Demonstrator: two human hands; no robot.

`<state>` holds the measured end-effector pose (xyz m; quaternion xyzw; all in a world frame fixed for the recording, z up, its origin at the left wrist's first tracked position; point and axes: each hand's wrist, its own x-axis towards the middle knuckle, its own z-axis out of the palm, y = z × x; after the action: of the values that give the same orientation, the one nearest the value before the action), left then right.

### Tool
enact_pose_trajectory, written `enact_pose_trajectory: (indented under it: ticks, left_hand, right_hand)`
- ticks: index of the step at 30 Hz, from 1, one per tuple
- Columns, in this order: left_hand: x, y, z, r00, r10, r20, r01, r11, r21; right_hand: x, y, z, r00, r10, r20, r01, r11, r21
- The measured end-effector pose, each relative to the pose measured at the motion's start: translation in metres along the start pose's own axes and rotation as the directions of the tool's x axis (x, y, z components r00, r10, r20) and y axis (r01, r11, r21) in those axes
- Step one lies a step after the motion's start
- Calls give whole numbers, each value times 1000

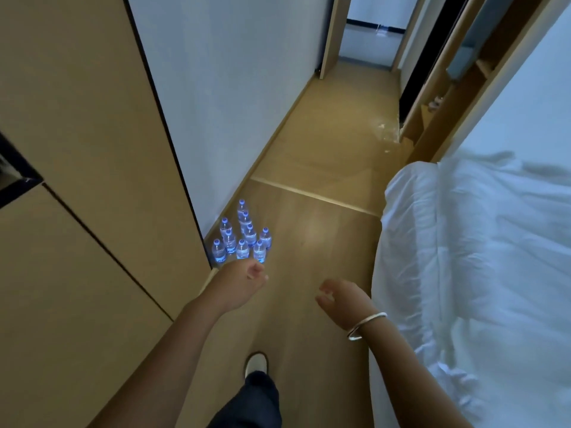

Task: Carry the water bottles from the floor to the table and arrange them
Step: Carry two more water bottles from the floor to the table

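both arms reach forward over the wooden floor (309, 230), above a dark trouser leg and pale shoe (256, 362). white bedding (463, 257) fills the right side, tan cabinet panels (77, 149) the left. water bottles (242, 239) stand clustered upright on the floor against the wall. left hand (244, 279) and right hand (340, 295) hang loosely curled, holding nothing. silver bangle (366, 325) circles the right wrist.

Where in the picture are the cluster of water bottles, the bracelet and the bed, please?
water bottles (242, 239): head view, middle of the cluster.
bracelet (366, 324): head view, the band at the wrist.
bed (482, 242): head view, white cover.
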<state>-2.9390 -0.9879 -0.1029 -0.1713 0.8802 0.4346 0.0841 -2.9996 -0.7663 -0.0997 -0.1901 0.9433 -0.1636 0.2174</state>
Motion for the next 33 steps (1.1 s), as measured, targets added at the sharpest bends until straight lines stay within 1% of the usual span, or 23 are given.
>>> enact_pose_trajectory:
  ticks: [5, 8, 13, 16, 19, 22, 28, 31, 33]
  left_hand:
    - [102, 19, -40, 999, 5, 44, -10, 994, 107]
    - [146, 26, -53, 998, -12, 54, 5, 991, 134]
    - [214, 23, -56, 996, -60, 66, 49, 985, 163]
    - [259, 19, -54, 991, -103, 83, 83, 973, 216]
    - [310, 19, -50, 986, -126, 106, 100, 970, 221]
    - [364, 21, -44, 974, -181, 134, 138, 949, 283]
    - [447, 20, -29, 935, -331, 123, 296, 925, 238]
    - [472, 7, -19, 930, -353, 104, 323, 918, 230]
    - [485, -8, -7, 912, -395, 109, 368, 907, 203]
  right_hand:
    - [96, -17, -43, 1000, 10, 20, -9, 1000, -30]
    - [141, -22, -60, 999, 0, 35, 1, 999, -44]
    - [214, -21, -73, 993, -16, 116, 23, 998, -55]
    - [265, -18, -82, 985, -39, 168, 48, 998, -50]
    - [321, -11, -90, 971, -53, 235, 66, 997, -48]
    - [379, 0, -104, 950, -93, 299, 113, 992, -51]
    - [487, 16, -127, 898, -168, 406, 218, 973, -78]
    - [528, 19, -113, 867, -191, 461, 242, 969, -54]
    - [550, 26, -91, 849, -195, 492, 260, 963, -67]
